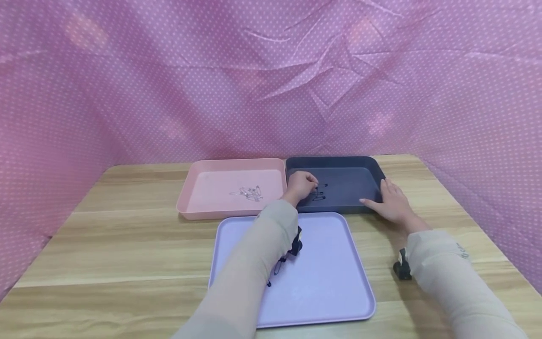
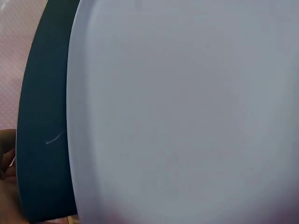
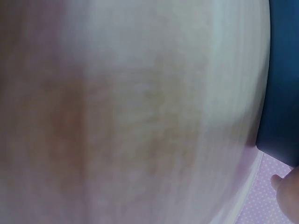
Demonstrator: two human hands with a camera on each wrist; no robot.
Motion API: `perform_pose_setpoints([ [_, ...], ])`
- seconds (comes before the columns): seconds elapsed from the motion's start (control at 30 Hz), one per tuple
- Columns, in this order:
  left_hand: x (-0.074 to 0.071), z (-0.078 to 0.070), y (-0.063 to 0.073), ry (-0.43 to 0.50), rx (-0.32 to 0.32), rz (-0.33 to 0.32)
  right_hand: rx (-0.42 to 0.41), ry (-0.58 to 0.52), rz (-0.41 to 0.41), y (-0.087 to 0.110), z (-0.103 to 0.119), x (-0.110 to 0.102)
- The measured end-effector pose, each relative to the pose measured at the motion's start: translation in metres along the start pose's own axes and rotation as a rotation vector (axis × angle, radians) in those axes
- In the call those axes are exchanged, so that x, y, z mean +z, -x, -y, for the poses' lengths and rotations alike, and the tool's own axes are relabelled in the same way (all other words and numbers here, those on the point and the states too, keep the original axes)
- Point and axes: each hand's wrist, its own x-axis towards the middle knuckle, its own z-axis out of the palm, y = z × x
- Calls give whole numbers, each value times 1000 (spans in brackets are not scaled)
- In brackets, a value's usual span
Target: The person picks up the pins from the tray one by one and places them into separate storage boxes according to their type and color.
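Observation:
My left hand is over the left part of the dark tray, its fingers curled and pinching what looks like a black safety pin, mostly hidden by the fingertips. Several black safety pins lie in that tray just beside the fingers. At the tray's front right corner my right hand rests against the wall with fingers spread. The lilac tray lies under the left forearm, and black safety pins on it are partly covered by the sleeve. Only a bit of the left hand shows in the left wrist view.
To the left of the dark tray, a pink tray holds a small heap of silvery safety pins. All three trays stand close together on a wood-grain table. A pink dotted cloth hangs behind and at both sides.

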Motion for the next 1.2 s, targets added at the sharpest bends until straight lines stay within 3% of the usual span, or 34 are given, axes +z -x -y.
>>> perform_pose_setpoints([
  [0.2, 11, 0, -6, -120, -19, -80, 9, 2, 0, -1, -1, 2],
  [0.27, 28, 20, -28, -145, 36, -134, 10, 4, 0, -2, -2, 2],
  [0.43, 40, 40, -53, -142, 28, -98, 13, -2, 2, -2, -2, 1],
  [0.5, 29, 21, -33, -146, -23, -77, 12, -5, -1, -2, -2, 1],
  [0.67, 21, 3, -9, -158, -5, -110, 8, -24, -7, -2, -1, 1],
  [1.0, 21, -2, -9, -208, -1, -80, 21, -24, 5, -1, -1, 3],
  [1.2, 21, -2, -11, -205, 35, -64, 24, -29, -6, -1, -1, 3],
])
